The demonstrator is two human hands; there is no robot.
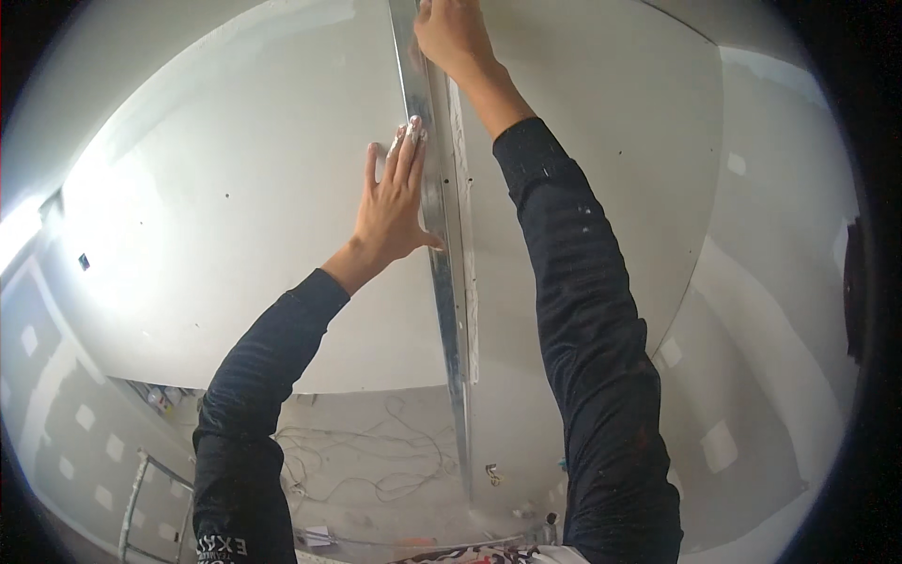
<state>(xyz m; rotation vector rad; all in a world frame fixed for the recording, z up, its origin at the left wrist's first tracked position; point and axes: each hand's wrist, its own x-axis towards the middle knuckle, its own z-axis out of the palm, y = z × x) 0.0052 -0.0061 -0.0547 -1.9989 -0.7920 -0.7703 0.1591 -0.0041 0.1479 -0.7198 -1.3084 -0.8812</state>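
A long, shiny metal strip [413,80] runs down the middle of the view, along the edge of a large pale board [272,216]. My left hand [390,207] lies against the strip and the board next to it, fingers stretched out and thumb pointing toward the strip. White smears show on its fingertips. Higher up, my right hand [456,39] has its fingers curled at the strip's right edge; the picture's top edge cuts off part of this hand. A rough whitish seam [460,150] shows just right of the strip.
Tangled cables [376,461] lie on the floor below the board. At the lower left stands a metal frame [136,493], like a ladder. Patched walls flank both sides [719,446]. A bright lamp [21,230] shines at far left.
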